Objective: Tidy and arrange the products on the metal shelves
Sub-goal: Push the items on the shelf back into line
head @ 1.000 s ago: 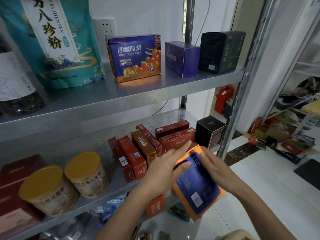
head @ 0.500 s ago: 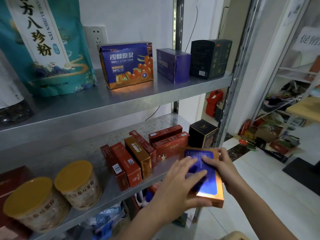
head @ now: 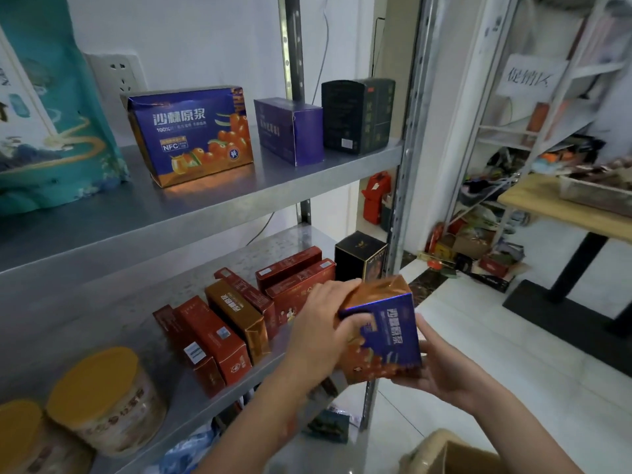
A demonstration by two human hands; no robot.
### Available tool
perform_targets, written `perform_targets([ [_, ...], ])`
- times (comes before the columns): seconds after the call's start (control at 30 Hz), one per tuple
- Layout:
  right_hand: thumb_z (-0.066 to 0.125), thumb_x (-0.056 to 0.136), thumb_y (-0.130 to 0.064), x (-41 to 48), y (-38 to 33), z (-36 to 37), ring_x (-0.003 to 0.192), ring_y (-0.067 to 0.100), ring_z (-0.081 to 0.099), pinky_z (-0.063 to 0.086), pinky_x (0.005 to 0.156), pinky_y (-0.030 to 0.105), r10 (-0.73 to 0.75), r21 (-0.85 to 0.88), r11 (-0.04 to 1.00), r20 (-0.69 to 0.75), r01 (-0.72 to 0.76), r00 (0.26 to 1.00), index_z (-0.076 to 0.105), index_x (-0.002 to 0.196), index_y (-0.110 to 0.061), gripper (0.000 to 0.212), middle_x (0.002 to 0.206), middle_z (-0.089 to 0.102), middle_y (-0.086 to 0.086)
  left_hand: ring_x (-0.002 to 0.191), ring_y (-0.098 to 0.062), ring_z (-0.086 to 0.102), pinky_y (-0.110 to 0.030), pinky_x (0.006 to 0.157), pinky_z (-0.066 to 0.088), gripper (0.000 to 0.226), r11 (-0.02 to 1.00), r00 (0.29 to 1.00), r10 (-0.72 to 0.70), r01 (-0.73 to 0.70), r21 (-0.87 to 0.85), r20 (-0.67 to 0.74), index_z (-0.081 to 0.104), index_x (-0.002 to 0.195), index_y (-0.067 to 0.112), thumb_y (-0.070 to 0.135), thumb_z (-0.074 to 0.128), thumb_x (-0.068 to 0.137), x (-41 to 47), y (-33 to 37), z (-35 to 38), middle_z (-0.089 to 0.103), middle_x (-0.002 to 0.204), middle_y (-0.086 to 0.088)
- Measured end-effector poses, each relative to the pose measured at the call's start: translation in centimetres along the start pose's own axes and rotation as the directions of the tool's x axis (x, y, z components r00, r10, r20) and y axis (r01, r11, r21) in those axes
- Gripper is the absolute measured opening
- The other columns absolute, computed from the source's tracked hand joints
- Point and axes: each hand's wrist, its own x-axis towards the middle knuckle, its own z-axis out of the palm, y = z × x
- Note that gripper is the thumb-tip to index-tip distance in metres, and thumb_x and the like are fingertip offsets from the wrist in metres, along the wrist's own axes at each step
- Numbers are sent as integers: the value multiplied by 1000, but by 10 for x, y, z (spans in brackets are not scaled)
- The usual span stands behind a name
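– While the blue-and-orange box (head: 390,333) is up in the air like that, who's got it, one hand or both?

– Both. The left hand (head: 318,336) has its fingers curled over the box's upper left corner, so that grip is closed on it. The right hand (head: 441,374) cups it from below and from the right side, so it's gripping the box too.

– So it's not on a shelf?

– Nope. It's held on end, print running sideways, just off the front edge of the lower shelf (head: 102,295) and in front of the right front post (head: 408,165). Beyond the left hand sit the red boxes (head: 219,340) with a gold box (head: 236,316) among them, and a small black box (head: 359,256) at the right end.

– Anything matching up top?

– Yeah, the upper shelf (head: 290,179) carries a same-looking box (head: 191,135), with a purple box (head: 290,131) and a tall dark box (head: 357,116) to its right. Two yellow-lidded jars (head: 102,401) stand at the lower shelf's left.
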Motion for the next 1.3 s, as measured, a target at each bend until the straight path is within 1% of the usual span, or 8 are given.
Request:
perform_targets([
  [0.1, 48, 71, -68, -22, 8, -6, 90, 30, 73, 60, 67, 34, -9, -83, 996, 16, 11, 1000, 52, 121, -17, 72, 97, 75, 14, 113, -4, 51, -20, 94, 42, 47, 986, 993, -76, 89, -143, 91, 57, 133, 20, 39, 64, 90, 18, -6, 7, 56, 116, 14],
  [0.23, 35, 84, -76, -47, 26, -17, 88, 29, 73, 59, 76, 31, -136, -244, 960, 14, 135, 991, 55, 117, -19, 69, 96, 75, 8, 98, -2, 62, -13, 78, 50, 23, 904, 956, -154, 239, -354, 251, 61, 117, 27, 25, 62, 94, 29, -9, 26, 63, 110, 8],
  [0.43, 67, 80, -55, -71, 63, -34, 65, 26, 70, 57, 64, 30, -280, -265, 935, -135, 238, 950, 52, 113, -8, 60, 77, 73, 10, 75, -3, 67, -10, 61, 49, 15, 811, 874, -213, 407, -420, 437, 62, 109, 20, 20, 60, 95, 37, -11, 78, 67, 89, 9],
  [0.63, 61, 75, -50, -83, 130, -53, 90, 11, 72, 59, 69, 26, -215, -175, 972, -386, 158, 897, 56, 117, -18, 54, 101, 72, -5, 89, -10, 70, -23, 75, 57, 16, 744, 746, -171, 526, -412, 644, 64, 109, 21, 22, 62, 94, 11, -7, 153, 70, 102, 0],
  [0.93, 60, 72, -51, -107, 223, -89, 83, 5, 71, 55, 62, 18, -53, -45, 999, -640, 31, 767, 47, 115, -23, 53, 107, 67, -6, 105, -14, 67, -31, 86, 57, 35, 699, 471, -81, 655, -287, 879, 62, 122, 20, 33, 63, 90, -63, -8, 254, 65, 116, 1],
  [1.07, 63, 70, -54, -105, 260, -109, 79, 9, 73, 57, 65, 22, 72, -2, 995, -676, -100, 733, 49, 110, -18, 55, 101, 71, -3, 102, -9, 65, -20, 78, 56, 30, 711, 377, -61, 667, -225, 924, 56, 125, 23, 28, 59, 95, -93, -12, 291, 63, 118, 0],
  [1.13, 62, 71, -56, -98, 273, -118, 79, 10, 73, 58, 66, 24, 82, -36, 988, -704, -150, 705, 48, 109, -18, 55, 105, 70, -2, 120, -11, 56, -28, 93, 53, 40, 757, 391, -108, 628, -179, 914, 46, 136, 26, 34, 54, 98, -105, -20, 309, 51, 139, -2],
  [1.3, 50, 92, -54, -57, 303, -153, 100, 18, 65, 55, 78, 34, -38, -303, 859, -842, -412, 539, 28, 140, -21, 62, 132, 57, 1, 149, -17, 9, -41, 120, 20, 75, 933, 703, -343, 331, 142, 623, 2, 156, 25, 38, 49, 98, -129, -49, 346, 1, 163, 5],
])
